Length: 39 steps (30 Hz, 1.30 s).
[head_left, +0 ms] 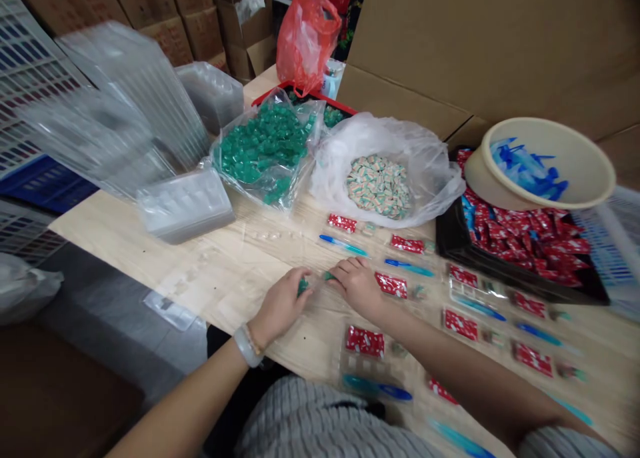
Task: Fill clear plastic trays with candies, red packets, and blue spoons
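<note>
My left hand (285,305) is curled with a green piece (303,285) between thumb and fingers, and my right hand (357,285) pinches a second green piece (329,276) at its fingertips, though blur softens that grip. Both pieces sit in the narrow gap between my hands, over the tabletop (270,268), facing one another. The one in my left hand is slightly nearer my body and looks tilted up; the other points roughly sideways, its long axis running toward my left hand. To my judgement, that short gap is what matters, since each piece already belongs to the hand closest to it. More green pieces lie in the clear bag (290,195) straight out beyond my left hand, which is the nearer of the two; the blue pen (343,245) lies just beyond my right hand.
</note>
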Tool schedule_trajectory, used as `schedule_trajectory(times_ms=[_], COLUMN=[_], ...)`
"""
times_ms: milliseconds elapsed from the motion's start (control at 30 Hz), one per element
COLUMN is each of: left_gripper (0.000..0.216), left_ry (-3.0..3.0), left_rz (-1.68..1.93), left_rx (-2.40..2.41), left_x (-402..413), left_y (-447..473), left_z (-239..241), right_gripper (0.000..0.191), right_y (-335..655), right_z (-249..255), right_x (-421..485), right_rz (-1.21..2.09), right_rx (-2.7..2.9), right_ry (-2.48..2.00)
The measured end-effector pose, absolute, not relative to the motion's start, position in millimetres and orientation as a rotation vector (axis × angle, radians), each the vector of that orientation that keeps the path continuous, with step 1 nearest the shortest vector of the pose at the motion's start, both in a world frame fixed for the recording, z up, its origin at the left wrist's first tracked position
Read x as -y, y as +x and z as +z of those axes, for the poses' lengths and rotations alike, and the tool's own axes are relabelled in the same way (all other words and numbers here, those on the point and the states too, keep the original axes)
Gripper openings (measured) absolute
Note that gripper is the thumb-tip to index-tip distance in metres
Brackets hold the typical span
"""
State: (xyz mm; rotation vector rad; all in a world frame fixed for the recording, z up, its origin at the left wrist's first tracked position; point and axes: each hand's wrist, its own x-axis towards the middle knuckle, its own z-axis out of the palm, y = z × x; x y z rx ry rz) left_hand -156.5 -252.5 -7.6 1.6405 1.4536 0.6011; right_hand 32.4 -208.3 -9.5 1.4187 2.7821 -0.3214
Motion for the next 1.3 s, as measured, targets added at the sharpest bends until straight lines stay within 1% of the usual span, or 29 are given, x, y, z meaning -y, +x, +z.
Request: schedule_trajectory(times_ms=[67,133,167,233,300,367,467,567,633,733,800,867,967,1067,1167,1233,1300], left_gripper=[0.028,0.029,0.028,0.021,0.014,0.013,0.017,0.021,0.024,0.023,0.023,0.022,0.018,0.015,0.015,0.014,0.011], left_ry=[1.221,0.868,0.753,0.639,0.632,0.727,1.037,1.234,1.178,0.869,0.772,0.848,0.891,0.596,0.280,0.157,0.074], left_rz=[0.738,0.759,0.759,0.782,0.790,0.765,0.768,0.822,0.825,0.772,0.796,0.932,1.074,0.921,0.738,0.698,0.689], left_rx=[-1.346,-1.185,-1.111,-1.028,-1.035,-1.088,-1.154,-1.205,-1.215,-1.221,-1.241,-1.286,-1.328,-1.128,-0.823,-0.699,-0.634], left_x=[247,241,238,234,232,231,230,227,227,229,232,235,239,241,243,243,241], left_y=[-161,-166,-168,-171,-173,-174,-175,-175,-175,-175,-173,-170,-164,-162,-164,-165,-165], left_z=[4,14,18,20,17,11,4,5,8,11,11,10,9,8,7,6,5], right_gripper=[0.020,0.022,0.022,0.024,0.025,0.021,0.015,0.013,0.013,0.018,0.020,0.019,0.015,0.013,0.014,0.017,0.019], right_y=[33,27,22,7,-9,-21,-27,-27,-25,-23,-23,-23,-22,-19,-15,-13,-10], right_z=[-4,5,10,19,22,19,10,3,0,-4,-6,-8,-7,-1,7,11,15], right_x=[205,205,206,208,210,210,205,199,196,196,198,200,204,207,210,212,212], right_rz=[-0.364,-0.424,-0.503,-0.769,-1.054,-1.257,-1.486,-1.615,-1.705,-1.966,-2.108,-2.108,-1.954,-1.789,-1.604,-1.558,-1.586], right_rx=[-2.820,-2.932,-3.005,-3.131,-3.167,-3.125,-3.008,-2.904,-2.820,-2.611,-2.503,-2.492,-2.563,-2.718,-2.989,-3.102,-3.134], right_ry=[1.452,1.536,1.552,1.489,1.391,1.406,1.531,1.635,1.703,1.782,1.778,1.803,1.914,1.915,1.729,1.601,1.505])
